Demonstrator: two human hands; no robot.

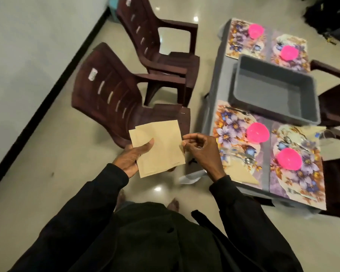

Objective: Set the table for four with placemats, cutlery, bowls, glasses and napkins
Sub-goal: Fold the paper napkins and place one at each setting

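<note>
My left hand (133,156) holds a small stack of tan paper napkins (161,148) over the floor, thumb on top. My right hand (199,149) pinches the right edge of the stack. To the right stands the grey table (218,91) with several floral placemats (229,132), each bearing a pink bowl (257,132). Cutlery (247,159) lies on the near placemats, and one folded tan napkin (243,174) rests on the nearest one. A clear glass (328,134) seems to stand at the far right mat, but it is blurred.
A grey plastic bin (273,89) sits in the middle of the table. Two dark brown plastic chairs (114,99) stand left of the table, another chair (334,95) on its right side. My feet (173,205) are on the glossy tiled floor; a white wall runs along the left.
</note>
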